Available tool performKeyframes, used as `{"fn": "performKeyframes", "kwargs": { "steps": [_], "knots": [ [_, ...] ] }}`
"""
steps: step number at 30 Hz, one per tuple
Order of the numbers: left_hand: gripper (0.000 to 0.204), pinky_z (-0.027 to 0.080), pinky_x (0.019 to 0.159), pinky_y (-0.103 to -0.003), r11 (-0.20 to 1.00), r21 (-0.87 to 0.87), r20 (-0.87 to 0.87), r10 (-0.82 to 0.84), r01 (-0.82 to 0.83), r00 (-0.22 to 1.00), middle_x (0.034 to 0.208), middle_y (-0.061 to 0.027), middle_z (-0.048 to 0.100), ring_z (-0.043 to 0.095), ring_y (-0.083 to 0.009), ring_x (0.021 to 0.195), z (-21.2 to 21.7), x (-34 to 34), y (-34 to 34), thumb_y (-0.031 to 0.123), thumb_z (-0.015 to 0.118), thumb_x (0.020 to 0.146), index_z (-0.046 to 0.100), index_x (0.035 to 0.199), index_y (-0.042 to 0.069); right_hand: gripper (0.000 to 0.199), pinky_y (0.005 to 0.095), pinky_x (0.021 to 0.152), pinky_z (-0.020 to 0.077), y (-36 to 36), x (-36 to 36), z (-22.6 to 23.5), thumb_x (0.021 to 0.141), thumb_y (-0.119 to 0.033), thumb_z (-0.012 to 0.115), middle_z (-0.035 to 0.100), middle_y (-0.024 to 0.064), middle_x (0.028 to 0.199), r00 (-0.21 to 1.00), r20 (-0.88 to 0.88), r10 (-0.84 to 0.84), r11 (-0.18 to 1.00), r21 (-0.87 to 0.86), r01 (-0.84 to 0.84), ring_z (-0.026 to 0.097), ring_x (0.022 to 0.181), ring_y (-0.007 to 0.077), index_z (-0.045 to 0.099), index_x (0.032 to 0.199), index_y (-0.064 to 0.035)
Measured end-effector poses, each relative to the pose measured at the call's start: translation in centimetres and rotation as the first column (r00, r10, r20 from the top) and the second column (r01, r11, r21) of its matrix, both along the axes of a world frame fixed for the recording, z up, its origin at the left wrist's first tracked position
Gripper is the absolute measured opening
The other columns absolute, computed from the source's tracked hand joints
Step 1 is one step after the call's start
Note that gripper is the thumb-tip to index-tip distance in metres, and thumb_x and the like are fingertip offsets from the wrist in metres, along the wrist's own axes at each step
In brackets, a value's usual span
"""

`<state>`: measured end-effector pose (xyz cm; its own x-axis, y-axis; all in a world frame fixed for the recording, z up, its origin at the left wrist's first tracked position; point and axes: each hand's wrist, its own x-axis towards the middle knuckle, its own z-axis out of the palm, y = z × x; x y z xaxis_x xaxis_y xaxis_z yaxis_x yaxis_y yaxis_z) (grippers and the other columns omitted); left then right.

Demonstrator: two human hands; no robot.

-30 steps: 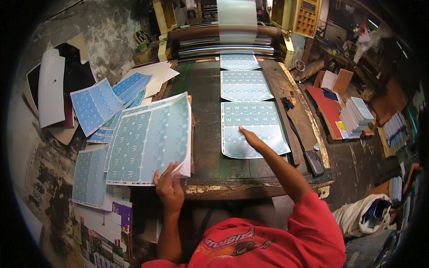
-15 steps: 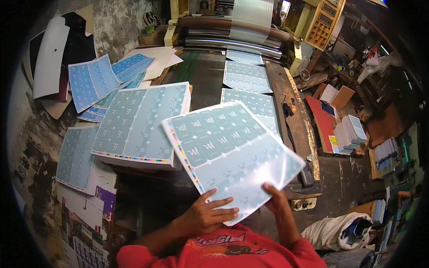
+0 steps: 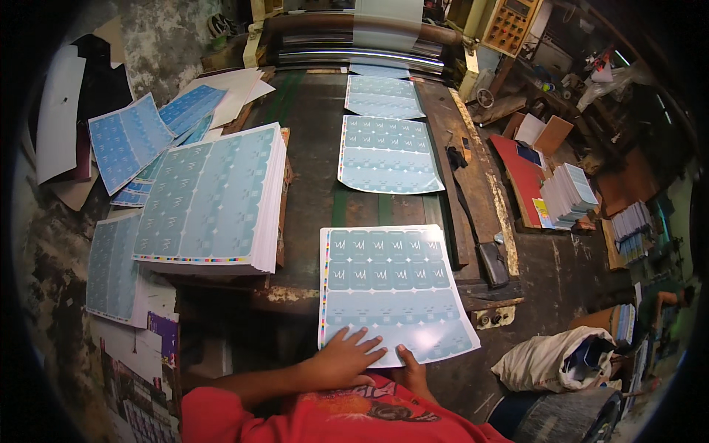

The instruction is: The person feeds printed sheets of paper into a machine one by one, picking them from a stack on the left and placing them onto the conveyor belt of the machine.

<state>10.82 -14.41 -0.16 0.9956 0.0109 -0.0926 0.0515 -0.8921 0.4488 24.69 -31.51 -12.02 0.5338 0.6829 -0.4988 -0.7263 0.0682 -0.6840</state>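
A glossy pale blue-green printed sheet (image 3: 391, 295) lies in front of me, its near edge by my red shirt. My left hand (image 3: 343, 360) rests flat on the sheet's near left part, fingers spread. My right hand (image 3: 411, 371) grips the near edge, thumb on top and the other fingers hidden below. Whether more sheets lie under this one, I cannot tell. Beyond it, a similar sheet (image 3: 388, 155) with a curled near right corner lies on the machine bed (image 3: 310, 148). Another printed sheet (image 3: 384, 96) is farther up, towards the rollers (image 3: 362, 57).
A tall stack of printed sheets (image 3: 210, 196) stands left of the bed. Bluer sheets (image 3: 133, 140) lie loosely behind it. On the right are a control panel (image 3: 513, 22), a dark pouch (image 3: 493, 264), a white sack (image 3: 554, 359) and a pile of sheets (image 3: 569, 193). Another person (image 3: 661, 303) shows at far right.
The sheet in my hands has turned from a slant to nearly square with the bed and sits lower, away from the tall stack. The head view has shifted slightly.
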Motion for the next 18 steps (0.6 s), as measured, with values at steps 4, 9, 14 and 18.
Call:
{"fn": "performKeyframes", "kwargs": {
  "steps": [4, 9, 14, 18],
  "knots": [
    [0.054, 0.05, 0.089, -0.049, 1.0, 0.02, -0.069, -0.006, 0.007, 0.998, 0.14, -0.0138, 0.053, 0.052, -0.0383, 0.124, -1.6, 1.7, -0.7, 0.035, 0.068, 0.085, 0.055, 0.131, 0.008, 0.043, 0.037, 0.091, 0.0494, 1.3, -0.2, 0.5, 0.088, -0.013, 0.068, 0.06, 0.0114, 0.116, 0.979, -0.188, -0.085, 0.996, -0.022, 0.082, 0.059, 0.106, 0.0224, 0.05, 0.127, -0.0024],
    [0.038, 0.055, 0.073, -0.046, 0.998, -0.066, 0.044, -0.012, 0.015, 0.999, 0.12, -0.0164, 0.064, 0.065, -0.0366, 0.1, -3.1, 2.7, 1.6, 0.021, 0.062, 0.087, 0.058, 0.121, 0.005, 0.044, 0.0396, 0.089, 0.0525, 2.2, 1.0, 0.2, 0.088, -0.012, 0.067, 0.059, 0.0108, 0.119, 0.973, -0.23, 0.019, 0.997, 0.081, 0.0, 0.062, 0.104, 0.0244, 0.049, 0.128, -0.0024],
    [0.027, 0.055, 0.066, -0.048, 0.998, -0.046, 0.13, 0.039, -0.033, 0.991, 0.091, -0.0169, 0.069, 0.069, -0.0366, 0.075, -2.1, 5.0, 4.7, 0.012, 0.059, 0.083, 0.058, 0.109, 0.002, 0.047, 0.0444, 0.086, 0.056, 4.2, 2.5, 1.5, 0.09, -0.012, 0.063, 0.058, 0.0108, 0.123, 0.985, -0.115, 0.129, 0.97, 0.222, -0.101, 0.062, 0.106, 0.026, 0.046, 0.133, -0.0042],
    [0.024, 0.056, 0.069, -0.047, 0.995, 0.044, 0.236, 0.078, -0.09, 0.969, 0.091, -0.0185, 0.067, 0.069, -0.0361, 0.083, -2.0, 7.1, 5.8, 0.009, 0.057, 0.083, 0.058, 0.105, -0.001, 0.044, 0.0436, 0.08, 0.058, 6.1, 4.9, -2.9, 0.093, -0.014, 0.062, 0.056, 0.0112, 0.124, 0.995, -0.077, 0.061, 0.994, 0.09, -0.054, 0.062, 0.106, 0.0259, 0.045, 0.133, -0.0063]
  ]
}}
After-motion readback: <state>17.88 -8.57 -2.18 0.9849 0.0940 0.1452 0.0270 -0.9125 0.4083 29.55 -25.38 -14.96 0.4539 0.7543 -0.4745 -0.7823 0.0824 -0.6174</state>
